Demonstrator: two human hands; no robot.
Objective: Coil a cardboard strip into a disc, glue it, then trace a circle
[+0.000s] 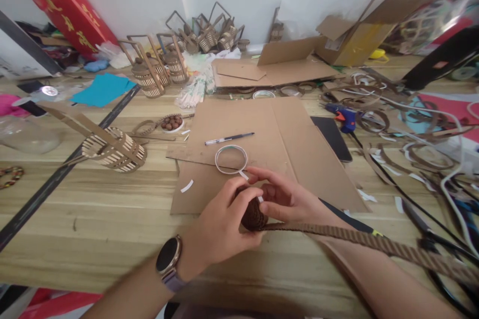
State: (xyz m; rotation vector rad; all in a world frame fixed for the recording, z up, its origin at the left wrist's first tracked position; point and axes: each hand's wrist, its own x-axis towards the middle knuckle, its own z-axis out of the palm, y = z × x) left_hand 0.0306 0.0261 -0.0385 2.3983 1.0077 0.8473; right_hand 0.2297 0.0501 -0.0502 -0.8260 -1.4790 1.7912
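My left hand, wearing a watch, is wrapped around a dark brown roll of corrugated paper strip. From the roll, the strip's loose tail runs right across my right forearm. My right hand is closed against the roll's far right side, with a small white piece of tape at the thumb tip. Just beyond my fingers lies a ring-shaped roll of white tape, its free end reaching toward my right hand. A pen rests on the cardboard sheet behind it.
A woven basket with a handle stands left, near a dish of brown beads. More small baskets line the back. At right are a blue glue gun, scissors, loose paper strips and cables. An open carton stands behind.
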